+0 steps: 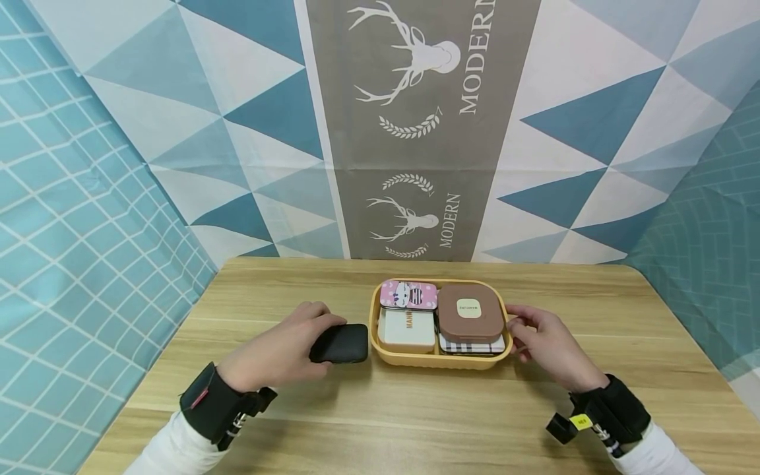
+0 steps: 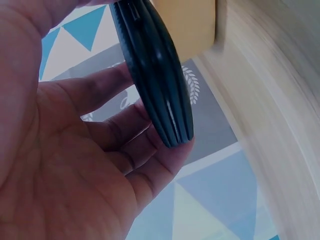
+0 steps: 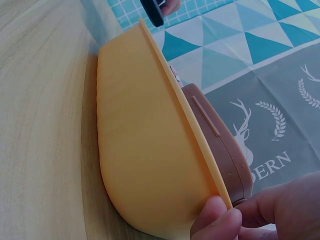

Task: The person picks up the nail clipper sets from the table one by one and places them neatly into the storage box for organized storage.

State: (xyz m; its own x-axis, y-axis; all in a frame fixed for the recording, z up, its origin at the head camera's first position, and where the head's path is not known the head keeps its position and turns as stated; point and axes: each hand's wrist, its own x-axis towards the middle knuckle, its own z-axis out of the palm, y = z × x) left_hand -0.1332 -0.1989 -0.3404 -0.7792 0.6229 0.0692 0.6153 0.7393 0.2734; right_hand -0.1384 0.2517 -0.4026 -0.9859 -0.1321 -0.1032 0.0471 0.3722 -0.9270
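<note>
My left hand (image 1: 286, 344) grips a flat black case (image 1: 341, 344) with rounded corners, just left of a yellow plastic basket (image 1: 415, 361). The left wrist view shows the case's seamed edge (image 2: 157, 75), with fingers behind it. At the basket's right end, my right hand (image 1: 549, 348) pinches the rim, the thumb and fingertips (image 3: 217, 220) meeting there. Inside the basket lie a pink cartoon tin (image 1: 408, 295), a white case (image 1: 408, 330) with lettering, and a brown case (image 1: 470, 310) with a cream label. Beneath the brown one, a plaid tin (image 1: 472, 346) is partly hidden.
The basket stands on a wooden table (image 1: 439, 415), toward its back edge. Behind the table hangs a patterned cloth (image 1: 410, 152) with deer heads and triangles. A blue gridded cloth (image 1: 89, 218) lines the left side, and a teal one (image 1: 712, 264) the right.
</note>
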